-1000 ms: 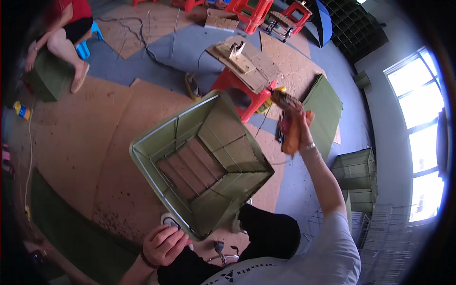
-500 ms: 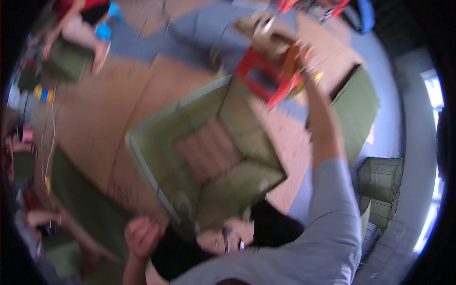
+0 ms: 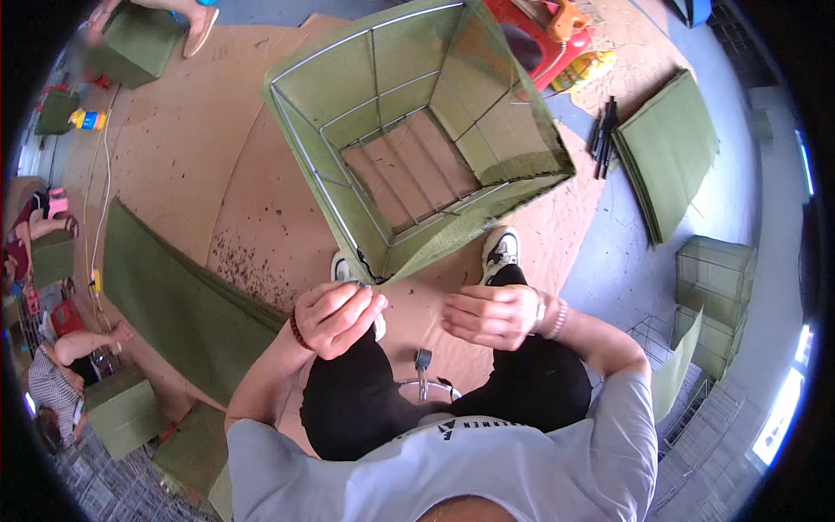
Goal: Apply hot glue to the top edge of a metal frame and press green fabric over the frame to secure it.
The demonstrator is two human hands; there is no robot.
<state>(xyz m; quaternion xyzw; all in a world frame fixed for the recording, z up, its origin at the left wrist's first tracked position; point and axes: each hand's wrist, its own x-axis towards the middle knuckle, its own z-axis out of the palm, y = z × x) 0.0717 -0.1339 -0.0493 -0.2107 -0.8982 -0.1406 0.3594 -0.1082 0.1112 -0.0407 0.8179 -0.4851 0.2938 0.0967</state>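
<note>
A wire-frame basket (image 3: 417, 233) covered in green mesh cloth stands on the floor ahead of my feet, its opening towards me and its wire base showing inside. Short of its near rim, my left hand (image 3: 335, 317) is closed, with a tiny dark bit showing at the fingertips that I cannot name. My right hand (image 3: 494, 315) hovers over my right knee, fingers curled together; whatever lies in them is hidden. Neither hand touches the basket. Beyond it, an orange-handled tool (image 3: 567, 19) lies on a red stool (image 3: 544, 52).
Folded green cloth (image 3: 670, 157) and black rods (image 3: 603, 139) lie at right. More green cloth (image 3: 174, 304) spreads at left. Mesh-covered baskets (image 3: 715, 278) stand at far right. A yellow bag (image 3: 591, 71) sits by the stool. Other people work along the left side.
My right hand has come back from the stool to over my knees. The left hand has moved right and up, nearer the basket. The view has shifted, so the basket appears higher.
</note>
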